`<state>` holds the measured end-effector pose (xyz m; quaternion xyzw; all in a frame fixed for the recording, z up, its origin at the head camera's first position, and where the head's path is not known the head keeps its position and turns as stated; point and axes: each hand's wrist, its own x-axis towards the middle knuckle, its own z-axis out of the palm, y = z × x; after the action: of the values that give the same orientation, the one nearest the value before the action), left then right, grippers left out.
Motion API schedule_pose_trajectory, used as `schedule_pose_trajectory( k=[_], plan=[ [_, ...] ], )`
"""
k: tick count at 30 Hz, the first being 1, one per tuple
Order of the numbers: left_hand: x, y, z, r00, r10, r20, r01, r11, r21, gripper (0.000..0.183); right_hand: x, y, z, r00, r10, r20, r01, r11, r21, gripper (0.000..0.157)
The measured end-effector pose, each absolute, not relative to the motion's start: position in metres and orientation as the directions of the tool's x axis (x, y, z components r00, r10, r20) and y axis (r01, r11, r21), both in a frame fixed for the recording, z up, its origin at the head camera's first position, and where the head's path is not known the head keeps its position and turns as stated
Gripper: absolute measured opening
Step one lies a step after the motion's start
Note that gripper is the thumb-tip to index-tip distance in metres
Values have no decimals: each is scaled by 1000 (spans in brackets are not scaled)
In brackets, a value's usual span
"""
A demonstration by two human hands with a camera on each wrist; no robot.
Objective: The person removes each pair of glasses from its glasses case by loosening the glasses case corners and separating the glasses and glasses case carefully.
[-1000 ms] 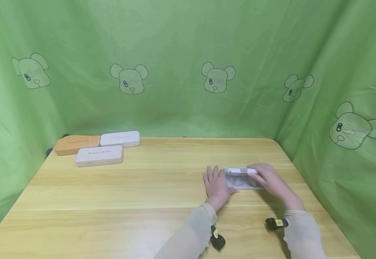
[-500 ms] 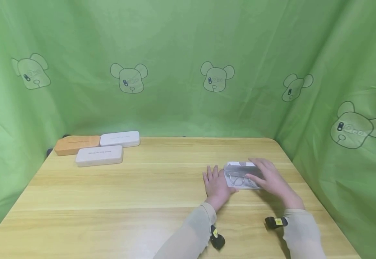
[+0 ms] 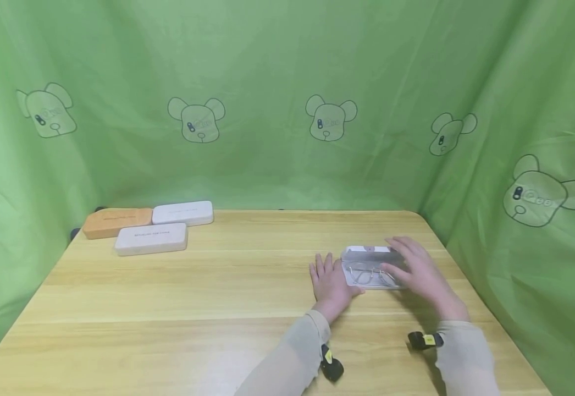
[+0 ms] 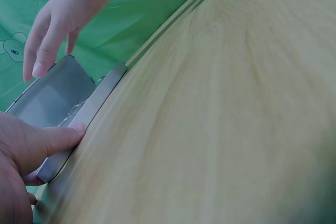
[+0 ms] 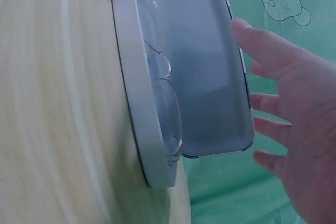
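A pale grey glasses case (image 3: 354,286) lies on the right half of the table, its hinged lid (image 5: 202,72) raised and leaning back. Inside rests a pair of thin metal-framed eyeglasses (image 5: 180,116). My left hand (image 3: 332,285) holds the case's left end, the thumb (image 4: 65,137) against the front wall and the other fingers spread beyond the end. By the raised lid's right part is my right hand (image 3: 420,272), fingers relaxed and apart, with the thumb tip at the lid's edge in the right wrist view. It grips nothing.
At the table's back left, an orange case (image 3: 117,221) and two whitish cases (image 3: 183,212) lie close together. Green curtains (image 3: 267,165) with bear-head prints surround the wooden table (image 3: 193,308). Black cameras (image 3: 425,340) sit on both wrists.
The case's lid has swung up and back, uncovering the eyeglasses. My right hand has risen with it, then eased off slightly rightward. My left hand has stayed at the case's end.
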<state>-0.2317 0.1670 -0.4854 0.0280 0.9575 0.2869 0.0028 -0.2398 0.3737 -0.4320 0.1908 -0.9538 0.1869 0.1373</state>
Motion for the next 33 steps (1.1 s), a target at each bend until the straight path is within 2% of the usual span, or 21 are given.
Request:
schedule_pose_trajectory(
  k=[10, 17, 22, 33],
  plan=[
    [-231, 168, -486, -999, 52, 7, 47, 832, 553, 91, -231, 371, -413, -861, -293, 416, -431, 854, -291, 58],
    [-231, 167, -484, -998, 57, 9, 52, 832, 552, 92, -230, 367, -411, -774, -376, 510, -523, 833, -180, 43],
    [-230, 167, -484, -998, 60, 2, 50, 831, 554, 92, -231, 363, -415, -766, -408, 496, -539, 829, -151, 35],
    [-230, 168, -487, -998, 54, 39, 67, 839, 540, 90, -236, 358, -430, -767, -462, 446, -554, 827, -96, 29]
  ],
)
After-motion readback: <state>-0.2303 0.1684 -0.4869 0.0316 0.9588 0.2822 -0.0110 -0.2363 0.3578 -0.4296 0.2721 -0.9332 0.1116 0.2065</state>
